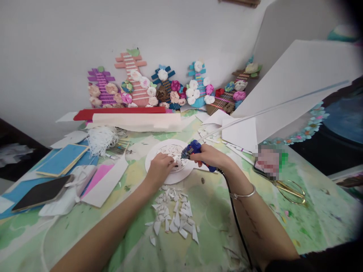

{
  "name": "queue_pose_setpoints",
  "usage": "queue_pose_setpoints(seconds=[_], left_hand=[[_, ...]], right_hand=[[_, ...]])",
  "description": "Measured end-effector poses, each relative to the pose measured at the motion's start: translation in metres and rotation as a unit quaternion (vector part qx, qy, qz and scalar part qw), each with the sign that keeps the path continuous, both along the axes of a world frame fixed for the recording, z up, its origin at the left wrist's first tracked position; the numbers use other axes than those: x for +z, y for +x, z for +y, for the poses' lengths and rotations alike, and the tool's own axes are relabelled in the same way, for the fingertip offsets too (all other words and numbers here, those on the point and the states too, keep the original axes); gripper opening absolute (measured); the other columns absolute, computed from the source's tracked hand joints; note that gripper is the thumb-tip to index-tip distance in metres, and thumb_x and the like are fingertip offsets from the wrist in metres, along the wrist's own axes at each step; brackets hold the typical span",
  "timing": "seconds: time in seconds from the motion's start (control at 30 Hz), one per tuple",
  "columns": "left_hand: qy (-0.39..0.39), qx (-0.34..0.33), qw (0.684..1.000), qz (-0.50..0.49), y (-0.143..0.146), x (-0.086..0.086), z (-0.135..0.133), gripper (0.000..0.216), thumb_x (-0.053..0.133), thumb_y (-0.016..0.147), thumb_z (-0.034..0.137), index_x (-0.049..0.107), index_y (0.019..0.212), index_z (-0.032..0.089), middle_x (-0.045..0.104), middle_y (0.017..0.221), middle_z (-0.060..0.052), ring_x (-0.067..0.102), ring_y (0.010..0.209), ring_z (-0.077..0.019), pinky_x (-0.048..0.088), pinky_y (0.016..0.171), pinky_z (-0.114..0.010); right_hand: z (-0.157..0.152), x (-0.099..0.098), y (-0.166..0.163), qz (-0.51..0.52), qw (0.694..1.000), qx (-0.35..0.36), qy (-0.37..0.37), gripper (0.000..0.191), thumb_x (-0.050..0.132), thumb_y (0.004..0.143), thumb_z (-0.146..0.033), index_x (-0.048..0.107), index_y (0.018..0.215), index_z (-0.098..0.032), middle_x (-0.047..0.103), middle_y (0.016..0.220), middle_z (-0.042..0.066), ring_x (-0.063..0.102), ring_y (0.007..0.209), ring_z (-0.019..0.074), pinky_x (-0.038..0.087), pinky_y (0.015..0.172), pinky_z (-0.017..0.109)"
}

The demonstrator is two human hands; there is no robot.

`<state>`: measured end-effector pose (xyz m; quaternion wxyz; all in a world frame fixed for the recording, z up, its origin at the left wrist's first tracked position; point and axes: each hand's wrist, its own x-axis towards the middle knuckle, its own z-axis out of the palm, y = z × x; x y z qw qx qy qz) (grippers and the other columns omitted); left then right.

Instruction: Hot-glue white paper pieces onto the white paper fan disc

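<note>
My right hand (pixel 208 155) is wrapped round a blue glue gun (pixel 195 147), its nozzle end over a white round plate (pixel 154 177). A black cord (pixel 231 196) trails from the handle toward me. My left hand (pixel 162 165) rests at the plate's left side, fingers closed together near the nozzle; any small piece in them is hidden. Small white pieces cover part of the plate's middle. Loose white angular fragments (pixel 176 217) lie in a heap on the table in front of the plate.
Flower-decorated guitar-shaped crafts (pixel 138 88) lean along the wall. At left lie white string (pixel 102 139), blue booklets (pixel 62 158) and a dark tablet-like slab (pixel 42 192). Gold-handled scissors (pixel 290 190) and a phone (pixel 268 162) are at right. A long pale strip (pixel 255 113) slants above the table.
</note>
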<state>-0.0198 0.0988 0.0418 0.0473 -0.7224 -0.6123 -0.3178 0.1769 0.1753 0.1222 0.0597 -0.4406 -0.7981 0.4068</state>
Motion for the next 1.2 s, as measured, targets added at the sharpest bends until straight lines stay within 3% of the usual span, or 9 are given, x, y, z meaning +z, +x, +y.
queue_pose_setpoints(seconds=[0.3,0.53,0.7,0.97,1.2], left_hand=[[0.085,-0.057,0.992,0.080,0.004,-0.016,0.002,0.019,0.056,0.082,0.020,0.063,0.065,0.016,0.055,0.069,-0.005,0.047,0.073,-0.0170,0.042,0.066,-0.029],[0.133,-0.064,0.987,0.061,-0.003,-0.017,-0.006,0.012,0.053,0.083,0.014,0.065,0.082,0.013,0.061,0.074,-0.007,0.052,0.073,-0.0169,0.047,0.066,-0.029],[0.136,-0.043,0.988,0.054,-0.006,-0.014,-0.016,0.013,0.053,0.082,0.013,0.064,0.089,0.012,0.063,0.079,-0.009,0.055,0.077,-0.0182,0.049,0.070,-0.031],[0.135,-0.051,0.989,0.039,-0.001,-0.010,-0.016,0.011,0.053,0.083,0.014,0.064,0.082,0.014,0.063,0.076,-0.007,0.055,0.074,-0.0172,0.049,0.067,-0.031],[0.116,-0.065,0.988,0.078,0.003,-0.009,-0.014,0.016,0.050,0.085,0.015,0.063,0.076,0.014,0.060,0.069,-0.006,0.052,0.070,-0.0166,0.047,0.066,-0.031]], right_hand=[[0.001,-0.003,0.000,0.014,1.000,0.004,-0.006,0.026,0.055,0.067,-0.037,0.060,0.057,-0.014,0.062,0.056,0.004,0.049,0.042,0.0094,0.035,0.037,0.020],[-0.003,0.000,-0.004,0.020,1.000,0.008,-0.020,0.025,0.056,0.067,-0.036,0.060,0.056,-0.013,0.059,0.053,0.003,0.047,0.040,0.0092,0.035,0.036,0.020],[-0.006,-0.002,-0.011,0.004,1.000,0.006,-0.022,0.024,0.055,0.067,-0.035,0.057,0.057,-0.014,0.056,0.051,0.003,0.048,0.041,0.0099,0.034,0.036,0.020],[-0.008,-0.005,-0.018,-0.037,0.999,0.009,0.010,0.026,0.053,0.068,-0.038,0.050,0.054,-0.016,0.051,0.050,0.001,0.045,0.042,0.0091,0.031,0.036,0.020],[-0.006,-0.003,-0.012,-0.004,1.000,-0.003,-0.024,0.025,0.055,0.067,-0.038,0.057,0.056,-0.015,0.056,0.051,0.002,0.048,0.041,0.0098,0.035,0.036,0.020]])
